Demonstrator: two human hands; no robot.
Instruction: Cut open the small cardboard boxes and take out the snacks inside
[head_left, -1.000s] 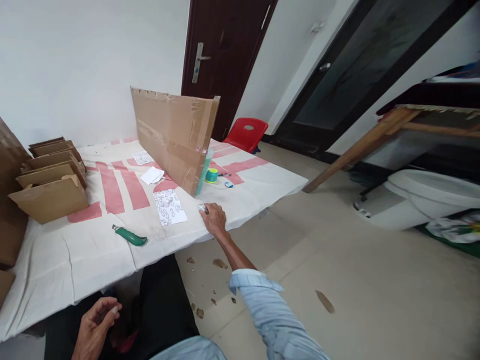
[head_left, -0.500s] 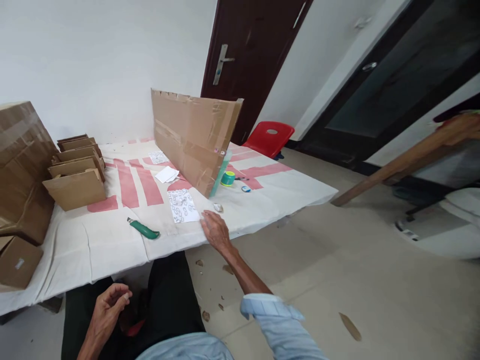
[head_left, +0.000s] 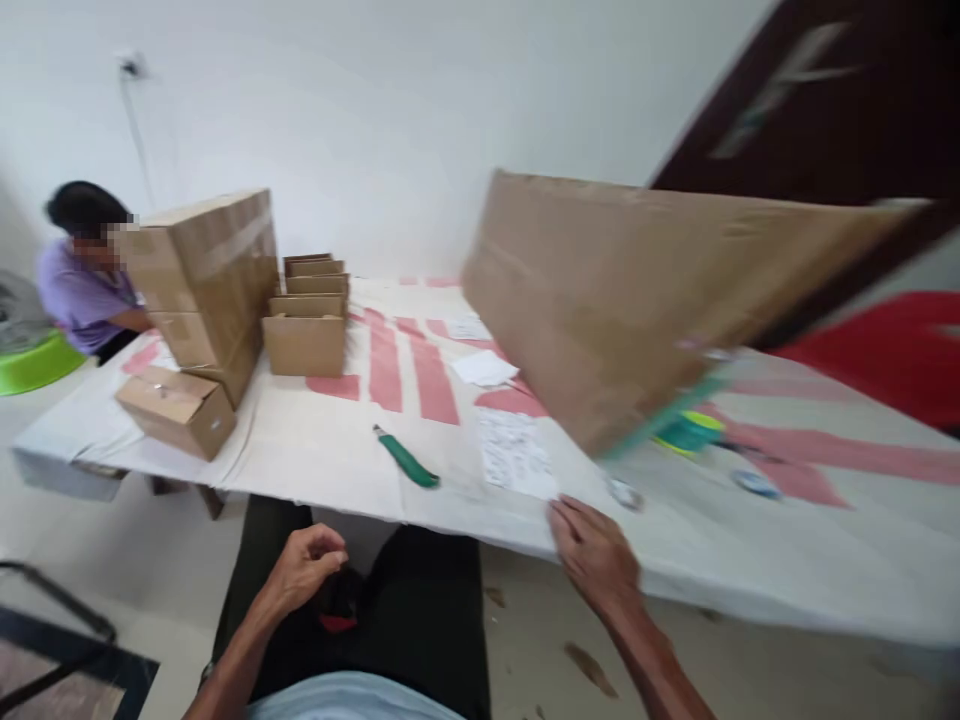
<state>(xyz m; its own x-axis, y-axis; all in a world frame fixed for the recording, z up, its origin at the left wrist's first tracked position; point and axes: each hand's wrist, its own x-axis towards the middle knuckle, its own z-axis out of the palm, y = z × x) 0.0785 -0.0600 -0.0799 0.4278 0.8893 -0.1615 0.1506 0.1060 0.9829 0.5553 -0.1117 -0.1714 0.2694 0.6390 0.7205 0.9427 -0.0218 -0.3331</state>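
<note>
- Two hands show in the head view, both low in the picture, and the right half is smeared with blur.
- Right hand [head_left: 596, 555]: lies flat at the near edge of the table [head_left: 315, 450], grip wide, fingers stretched and holding nothing; its fingertips meet the near corner of the printed sheet [head_left: 516, 455].
- Left hand [head_left: 304, 570]: off the table, above the lap, fingers curled into a narrow grip (whether anything sits inside, I cannot tell).
- Printed sheet: flat on the cloth close to the near edge, between the green-handled knife [head_left: 407, 460] on its left and a small shiny object [head_left: 624, 492] just to its right; the object is too blurred to name.
- Cardboard panel [head_left: 637, 300]: stands on edge across the table's right half, its near end just behind the sheet.
- Green and yellow roll [head_left: 686, 432]: at the foot of that panel, on its right side.
- White paper [head_left: 484, 367]: lies farther back, on the pink stripes of the cloth.
- Left end of the table: a large taped box [head_left: 206, 270], a small box [head_left: 176, 410] by the near left corner, and a row of folded cartons [head_left: 307, 320] toward the far edge.
- Another person in a purple top [head_left: 79, 280] sits beyond the left end, behind the large box.
</note>
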